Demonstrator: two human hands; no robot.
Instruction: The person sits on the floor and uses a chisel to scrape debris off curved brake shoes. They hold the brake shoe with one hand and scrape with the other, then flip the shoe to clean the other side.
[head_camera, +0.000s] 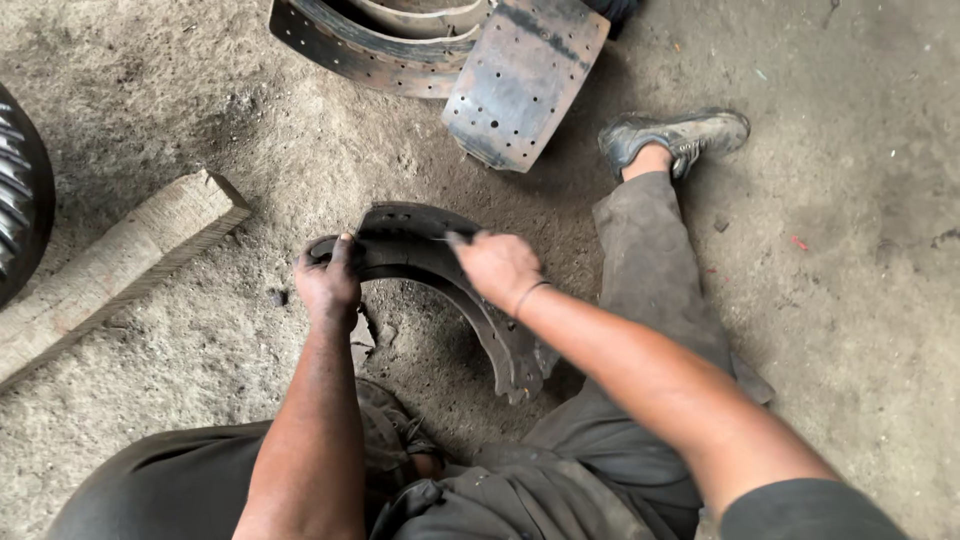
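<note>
A curved, dark, greasy metal brake shoe (440, 275) with rows of rivet holes stands on edge on the dirt floor between my legs. My left hand (328, 280) grips its left end, thumb on top. My right hand (497, 266) is closed over the top of the arc, with a thin tool tip showing at the fingers; what it holds is blurred. A thin band circles my right wrist.
Several more brake shoes (520, 85) lie stacked at the top. A long wooden block (120, 265) lies at the left, beside a dark ribbed round part (20, 190) at the left edge. My right leg and shoe (680, 135) stretch out to the right.
</note>
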